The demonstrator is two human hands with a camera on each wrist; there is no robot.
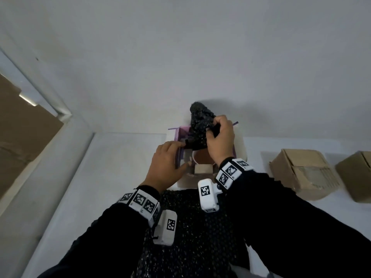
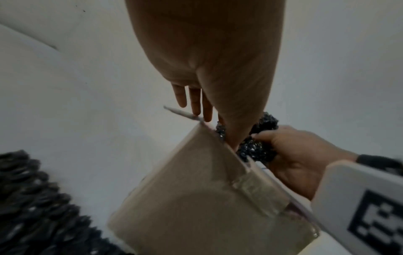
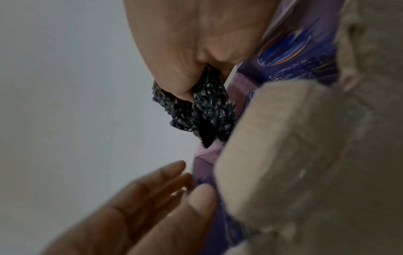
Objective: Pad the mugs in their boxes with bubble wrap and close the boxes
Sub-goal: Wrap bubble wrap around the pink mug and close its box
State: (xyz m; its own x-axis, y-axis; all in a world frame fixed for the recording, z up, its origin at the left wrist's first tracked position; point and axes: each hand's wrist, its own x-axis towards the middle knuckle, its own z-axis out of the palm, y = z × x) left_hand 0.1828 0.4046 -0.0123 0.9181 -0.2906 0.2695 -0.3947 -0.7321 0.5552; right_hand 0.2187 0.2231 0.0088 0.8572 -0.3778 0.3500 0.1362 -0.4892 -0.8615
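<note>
An open box (image 1: 181, 135) with purple inner walls stands at the table's middle. In it sits a mug (image 1: 201, 160) with a white rim and brown inside. My right hand (image 1: 218, 133) grips a crumpled wad of black bubble wrap (image 1: 198, 121) above the box's far side; its lower end reaches into the box. The right wrist view shows the wad of bubble wrap (image 3: 205, 108) pinched under the thumb. My left hand (image 1: 172, 157) rests straight-fingered on the box's left wall, holding nothing. In the left wrist view a beige flap (image 2: 196, 189) fills the foreground.
A sheet of black bubble wrap (image 1: 200, 227) lies on the white table (image 1: 112, 157) just in front of the box, under my forearms. Two shut cardboard boxes (image 1: 301, 173) (image 1: 355, 175) stand to the right. A brown board (image 1: 24, 127) lies off the left edge.
</note>
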